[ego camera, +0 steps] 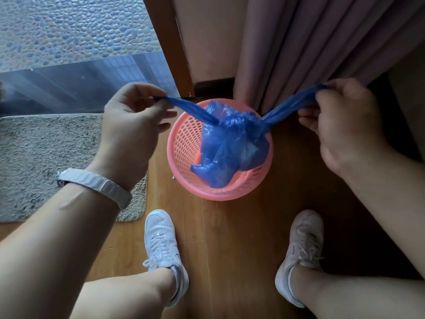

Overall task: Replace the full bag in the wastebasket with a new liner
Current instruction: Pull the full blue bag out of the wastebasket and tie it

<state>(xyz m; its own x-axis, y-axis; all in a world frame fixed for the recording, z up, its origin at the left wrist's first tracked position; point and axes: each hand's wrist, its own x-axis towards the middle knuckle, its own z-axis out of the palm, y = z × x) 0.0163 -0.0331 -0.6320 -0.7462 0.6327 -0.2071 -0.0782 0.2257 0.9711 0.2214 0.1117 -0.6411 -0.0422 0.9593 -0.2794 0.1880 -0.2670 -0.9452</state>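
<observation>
Pinching one twisted end of the blue bag (pixel 232 143) in each fist, we hold our left hand (pixel 131 120) at nine o'clock of the pink basket (pixel 184 143) and our right hand (pixel 345 125) at three, well apart. Between them the bag's bulk sags into the basket, which stands on the wood floor (pixel 230 238) beside a grey mat (pixel 46 153) at nine.

One view is given, taken from the person's head and tilted steeply down at the wooden floor (pixel 230 249). The basket (pixel 184 146) is seen from above, near centre. The left hand (pixel 133 125) at 9 o'clock and the right hand (pixel 345 130) at 3 o'clock are caught close beneath the lens, the shoes (pixel 161 245) toward 6 o'clock.
</observation>
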